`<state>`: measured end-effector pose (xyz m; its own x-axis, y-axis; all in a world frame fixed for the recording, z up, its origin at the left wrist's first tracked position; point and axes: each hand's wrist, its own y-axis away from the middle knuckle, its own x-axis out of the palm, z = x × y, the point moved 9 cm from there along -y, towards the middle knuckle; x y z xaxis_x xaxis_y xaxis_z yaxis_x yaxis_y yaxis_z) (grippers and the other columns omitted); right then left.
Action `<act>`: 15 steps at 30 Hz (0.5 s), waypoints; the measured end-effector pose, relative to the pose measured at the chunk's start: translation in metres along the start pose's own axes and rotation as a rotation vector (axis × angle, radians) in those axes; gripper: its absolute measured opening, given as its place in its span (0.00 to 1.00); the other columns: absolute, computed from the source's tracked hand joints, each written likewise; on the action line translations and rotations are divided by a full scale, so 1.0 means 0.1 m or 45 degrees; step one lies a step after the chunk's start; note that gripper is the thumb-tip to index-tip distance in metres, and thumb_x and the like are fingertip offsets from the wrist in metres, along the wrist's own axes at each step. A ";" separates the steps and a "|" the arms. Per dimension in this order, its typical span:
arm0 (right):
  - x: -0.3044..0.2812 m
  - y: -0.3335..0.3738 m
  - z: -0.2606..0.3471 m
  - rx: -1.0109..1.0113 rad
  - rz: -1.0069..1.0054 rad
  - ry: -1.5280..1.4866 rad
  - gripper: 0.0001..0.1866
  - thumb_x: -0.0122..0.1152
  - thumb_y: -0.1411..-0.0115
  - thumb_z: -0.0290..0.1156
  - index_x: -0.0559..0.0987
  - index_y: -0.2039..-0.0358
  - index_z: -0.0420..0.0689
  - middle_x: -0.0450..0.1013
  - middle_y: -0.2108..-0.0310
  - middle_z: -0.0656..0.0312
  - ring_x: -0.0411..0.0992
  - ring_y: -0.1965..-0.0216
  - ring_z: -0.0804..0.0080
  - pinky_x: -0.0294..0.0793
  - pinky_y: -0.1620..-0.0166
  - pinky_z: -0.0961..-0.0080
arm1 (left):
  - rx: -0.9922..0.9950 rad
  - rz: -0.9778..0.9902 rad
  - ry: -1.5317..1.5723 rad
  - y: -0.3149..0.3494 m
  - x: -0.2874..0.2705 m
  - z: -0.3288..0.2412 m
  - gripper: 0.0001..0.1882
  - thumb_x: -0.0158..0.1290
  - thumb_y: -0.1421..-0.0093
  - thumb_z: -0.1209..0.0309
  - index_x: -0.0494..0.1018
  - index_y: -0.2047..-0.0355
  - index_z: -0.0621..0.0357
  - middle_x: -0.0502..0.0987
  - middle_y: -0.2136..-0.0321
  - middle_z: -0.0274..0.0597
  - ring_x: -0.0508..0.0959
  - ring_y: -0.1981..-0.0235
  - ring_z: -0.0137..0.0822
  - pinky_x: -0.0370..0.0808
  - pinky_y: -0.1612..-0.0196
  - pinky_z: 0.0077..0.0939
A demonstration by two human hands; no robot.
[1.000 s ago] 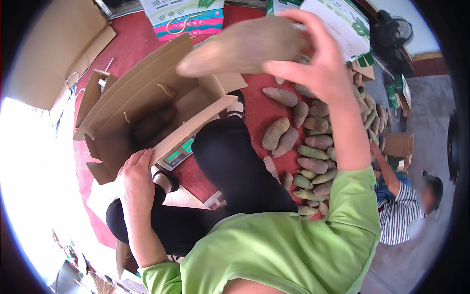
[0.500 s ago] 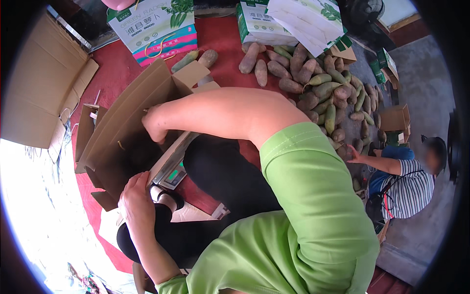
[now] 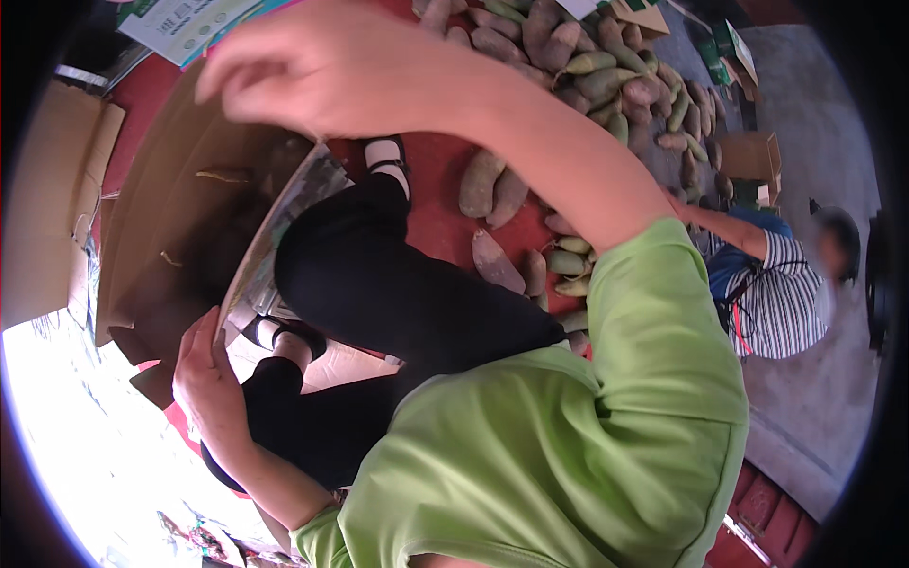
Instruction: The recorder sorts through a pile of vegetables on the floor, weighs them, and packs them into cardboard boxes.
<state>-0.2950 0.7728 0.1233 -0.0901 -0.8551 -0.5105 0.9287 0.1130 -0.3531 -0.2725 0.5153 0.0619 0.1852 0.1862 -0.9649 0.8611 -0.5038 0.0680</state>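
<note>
A tall open cardboard box (image 3: 156, 180) stands at the left, dark inside, with short yellowish cord pieces (image 3: 222, 175) on its inner wall. My left hand (image 3: 210, 383) grips the box's near edge, the fingers over the rim. Above the box's far right corner hovers my right hand (image 3: 303, 80), fingers bent and smeared by motion. Whether it holds anything I cannot make out. My black-trousered legs are beside the box, and part of a metal scale (image 3: 270, 301) shows under its right side.
Green and purplish-brown radishes (image 3: 592, 85) lie heaped on the red floor covering at the upper right, several closer to my knee (image 3: 483, 185). A person in a striped shirt (image 3: 781, 308) sits at the right, reaching to the heap. A white-green printed carton (image 3: 189, 33) stands at the back left.
My right hand has come up out of the box and is now above its edge. The view has shifted, showing more radishes by my knee. My left hand stays on the box.
</note>
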 end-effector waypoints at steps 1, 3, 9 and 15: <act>-0.12 0.14 -0.04 0.038 -0.080 0.004 0.13 0.56 0.43 0.34 0.78 0.58 0.47 0.78 0.71 0.62 0.77 0.71 0.71 0.73 0.66 0.76 | -0.068 0.000 -0.048 0.15 -0.13 0.10 0.12 0.47 0.39 0.77 0.76 0.57 0.60 0.78 0.59 0.46 0.79 0.60 0.47 0.76 0.58 0.34; -0.53 0.91 -0.59 0.303 -0.163 0.211 0.11 0.57 0.40 0.33 0.77 0.57 0.44 0.76 0.68 0.63 0.75 0.65 0.78 0.74 0.61 0.79 | -0.003 0.028 -0.011 0.01 0.03 0.00 0.12 0.46 0.39 0.76 0.76 0.57 0.60 0.78 0.59 0.46 0.79 0.60 0.46 0.76 0.58 0.34; 0.01 3.76 -2.23 1.086 0.169 0.617 0.10 0.54 0.46 0.30 0.77 0.63 0.45 0.76 0.65 0.49 0.74 0.61 0.49 0.74 0.60 0.58 | 0.000 0.086 -0.002 0.04 0.08 0.14 0.12 0.46 0.37 0.76 0.75 0.55 0.61 0.78 0.60 0.46 0.79 0.59 0.45 0.75 0.57 0.35; 0.92 6.26 -2.63 1.463 0.623 0.600 0.09 0.51 0.49 0.27 0.76 0.68 0.41 0.73 0.78 0.52 0.74 0.76 0.58 0.73 0.75 0.63 | -0.089 0.016 -0.073 0.12 0.08 0.46 0.12 0.50 0.38 0.74 0.74 0.56 0.66 0.78 0.61 0.51 0.79 0.61 0.46 0.74 0.58 0.34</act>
<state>0.1835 0.8976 -0.3506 0.4385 -0.5675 -0.6969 0.6537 -0.3307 0.6807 -0.2828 0.4721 0.0436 0.1708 0.1305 -0.9766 0.8903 -0.4451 0.0962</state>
